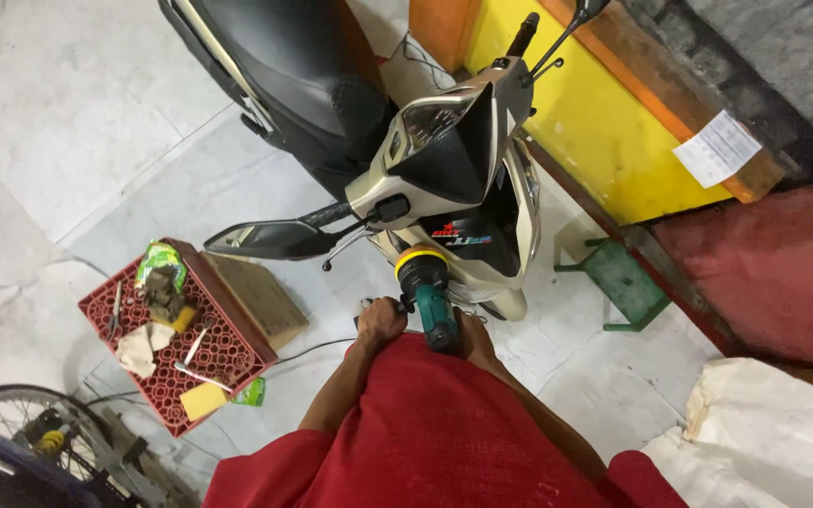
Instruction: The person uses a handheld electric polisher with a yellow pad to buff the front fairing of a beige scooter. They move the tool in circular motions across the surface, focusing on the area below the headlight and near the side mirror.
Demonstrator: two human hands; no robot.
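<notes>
I hold a green and black power polisher (pixel 430 301) with a yellow pad (pixel 420 254) at its tip. The pad presses against the front panel of a beige and black scooter (pixel 454 160). My left hand (pixel 380 322) grips the tool's side handle. On the other side my right hand (pixel 474 337) wraps the rear of the tool body, partly hidden behind it. My red shirt fills the bottom of the view.
A red plastic crate (pixel 237 353) at the left carries rags, a yellow sponge and small tools, beside a wooden box (pixel 261 296). A green stool (pixel 623 282) stands right of the scooter. A yellow wall, a bicycle wheel (pixel 11 414) and a white sack (pixel 773 433) surround the spot.
</notes>
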